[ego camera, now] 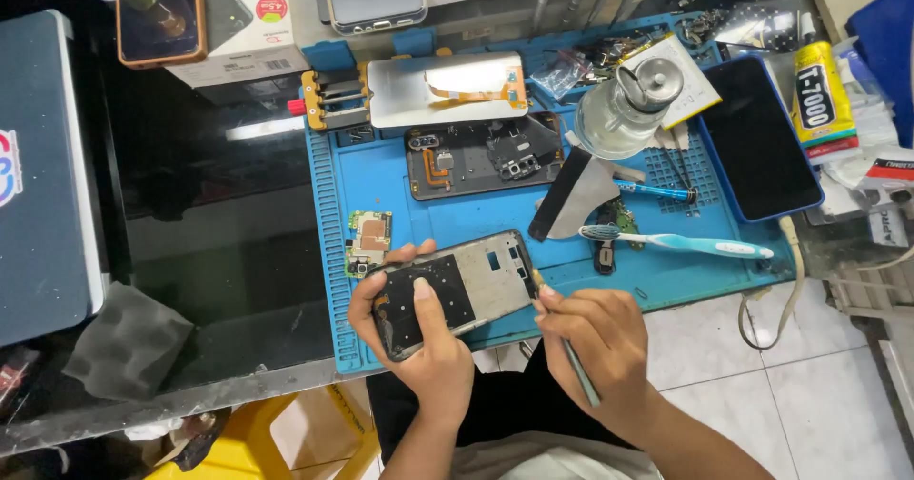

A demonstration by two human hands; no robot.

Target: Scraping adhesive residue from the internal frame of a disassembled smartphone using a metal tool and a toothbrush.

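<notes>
Phone frame (481,285) sits clamped in my left hand (419,332) over the blue mat (381,180), while my right hand (595,337) pinches a thin metal tool (576,370) at its edge

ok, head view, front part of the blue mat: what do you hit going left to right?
Small circuit board → left hand holding the phone frame → right hand with a thin metal tool → toothbrush on the blue mat.
</notes>
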